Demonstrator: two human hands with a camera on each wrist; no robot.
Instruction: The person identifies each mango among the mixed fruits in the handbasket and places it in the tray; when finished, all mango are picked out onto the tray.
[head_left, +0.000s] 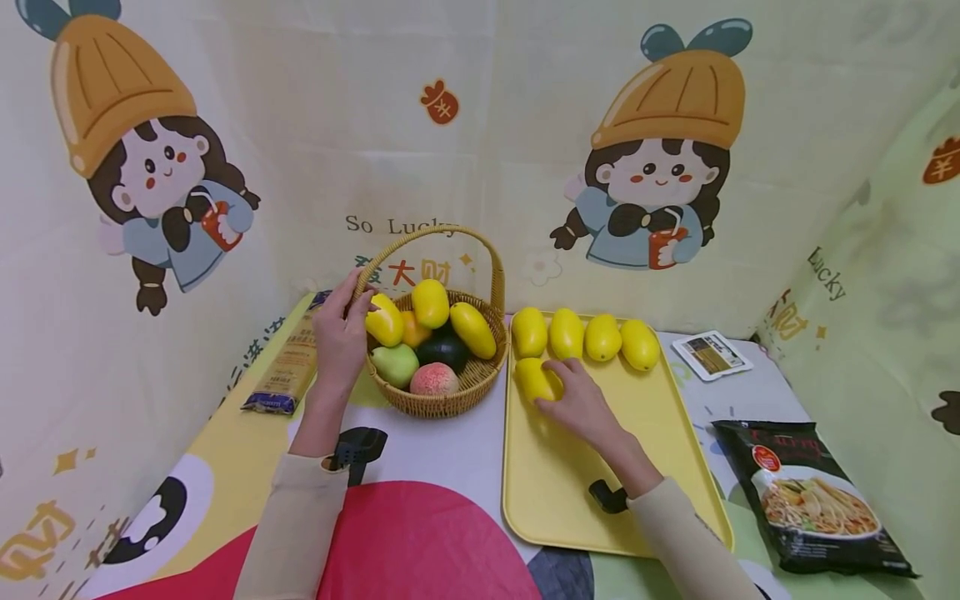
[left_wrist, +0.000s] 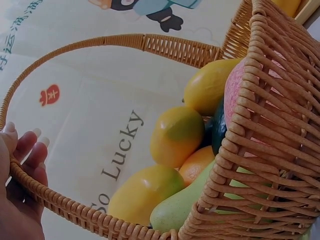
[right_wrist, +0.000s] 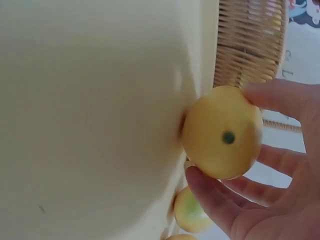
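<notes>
My right hand (head_left: 580, 400) holds a yellow mango (head_left: 538, 380) near the left edge of the yellow tray (head_left: 600, 467). In the right wrist view, thumb and fingers go around that mango (right_wrist: 222, 132). Beyond it, several more mangoes (head_left: 566, 335) lie in a row along the tray's far side. My left hand (head_left: 342, 337) grips the handle of the wicker basket (head_left: 442, 406) on its left side. Inside the basket are mangoes (head_left: 431, 303), a green pear (head_left: 395, 365), a pink peach (head_left: 434, 380), a dark green fruit (head_left: 442, 348) and a partly hidden orange (left_wrist: 196, 165).
A pasta packet (head_left: 288, 367) lies left of the basket. To the right of the tray are a small white pack (head_left: 712, 355) and a black noodle bag (head_left: 817, 500). Printed cloth walls stand behind and at both sides.
</notes>
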